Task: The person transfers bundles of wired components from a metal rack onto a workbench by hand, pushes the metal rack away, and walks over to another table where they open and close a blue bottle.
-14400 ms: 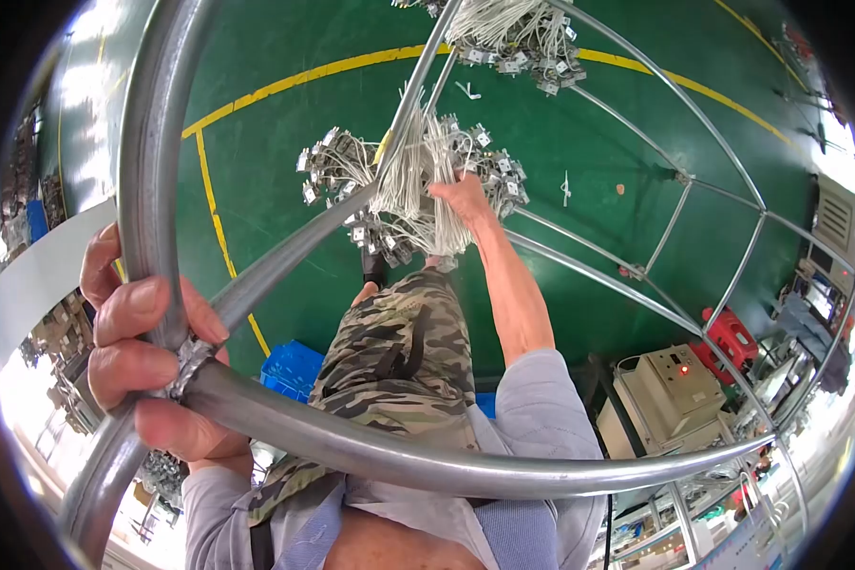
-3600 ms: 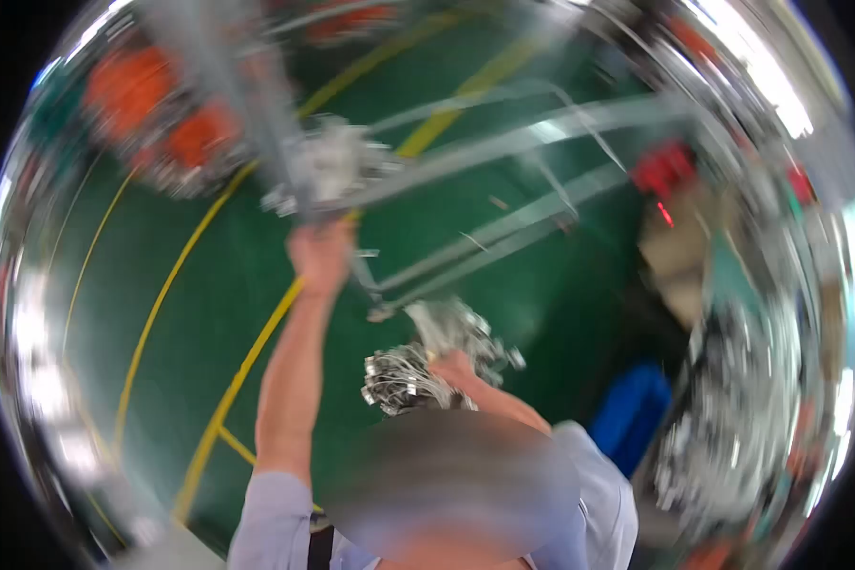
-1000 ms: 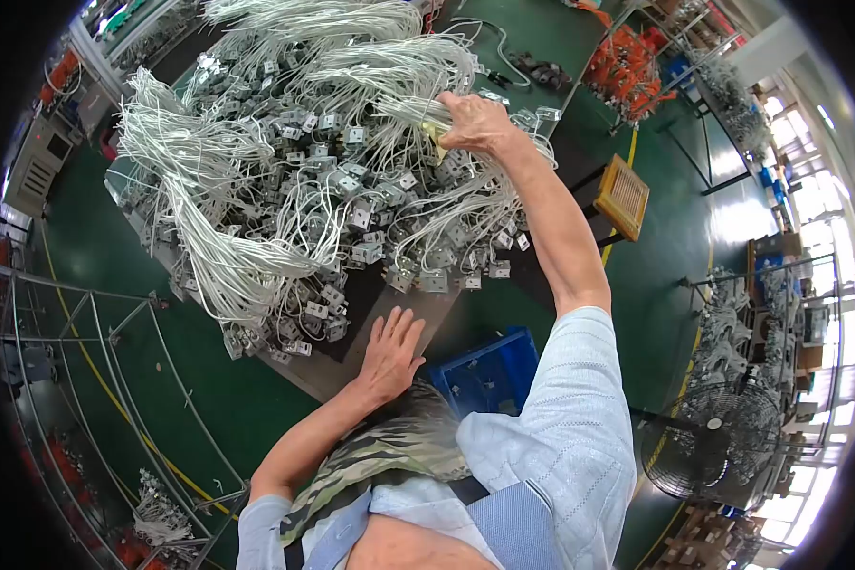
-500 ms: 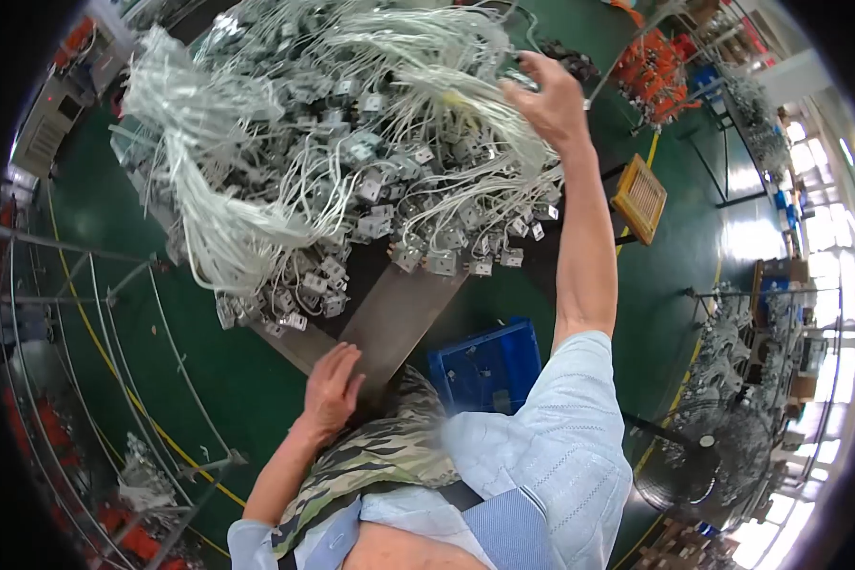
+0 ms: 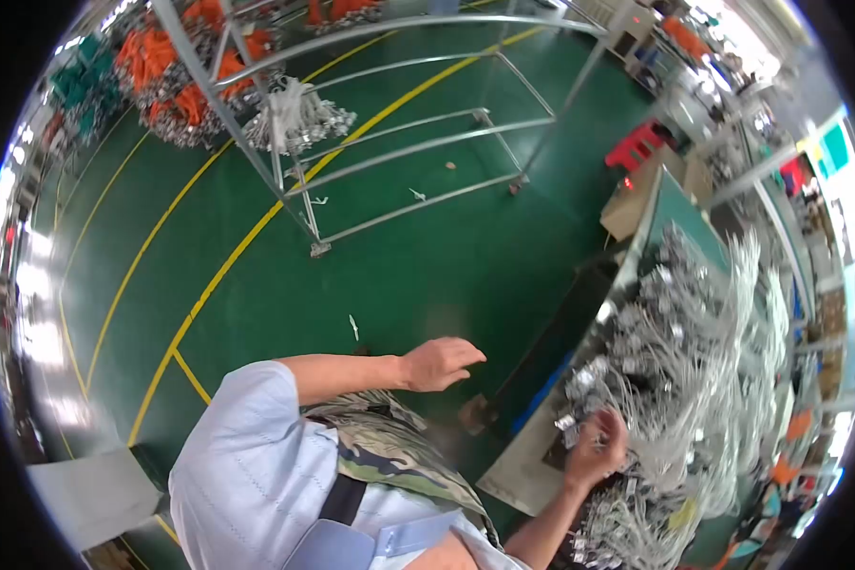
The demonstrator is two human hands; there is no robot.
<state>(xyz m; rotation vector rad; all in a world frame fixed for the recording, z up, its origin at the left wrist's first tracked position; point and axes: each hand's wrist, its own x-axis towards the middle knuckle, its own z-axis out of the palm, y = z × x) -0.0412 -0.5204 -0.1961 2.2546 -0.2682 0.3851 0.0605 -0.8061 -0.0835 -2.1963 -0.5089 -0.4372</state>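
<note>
My left hand [image 5: 442, 364] hangs in front of my camouflage apron [image 5: 399, 446], its fingers loosely bent and nothing visible in it. At the right, my right hand [image 5: 598, 446] is beside the near edge of the heaped white cables with metal connectors [image 5: 679, 370], fingers curled with a gap between them and the thumb. No cable is visibly held. The heap covers much of a table [image 5: 518, 475]. Low in the heap, a yellow tie [image 5: 682, 513] shows on a bundle.
A metal tube rack [image 5: 437, 123] stands ahead, with a white cable bundle [image 5: 299, 119] hanging at its left. Orange bundles [image 5: 166, 71] are beyond it. A red stool [image 5: 639, 142] and a beige machine box [image 5: 632, 204] stand right. Yellow lines [image 5: 223, 271] cross the green floor.
The view has swung left, so the table and heap are now at the right and the rack is ahead. My right hand has come away from the yellow-tied bundle.
</note>
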